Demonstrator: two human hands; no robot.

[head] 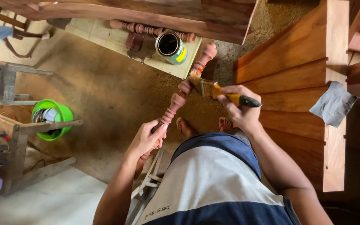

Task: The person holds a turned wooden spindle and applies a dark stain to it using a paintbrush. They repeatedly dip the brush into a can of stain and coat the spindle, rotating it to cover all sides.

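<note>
Reddish turned wooden spindle (179,96), slanted from low centre up toward 1 o'clock, far end resting near the pale tiled slab (105,35) by the sawdust floor. Left hand (146,139) clamped around its lower end; right hand (240,110) closed on a yellow-and-black-handled flat paintbrush (213,89), bristles touching the spindle's upper half. Probably stiff, solid and fairly light, likely slick wherever the coat is wet; safest hold judged to be the bare lower end, now gripped. Open round tin with dark liquid (170,46) at 12 o'clock on the slab, beside more turned spindles (142,29). Stained wooden steps (296,79) at 3 o'clock, grey rag (334,104) draped there. Green plastic bucket (53,118) at 9 o'clock.
</note>
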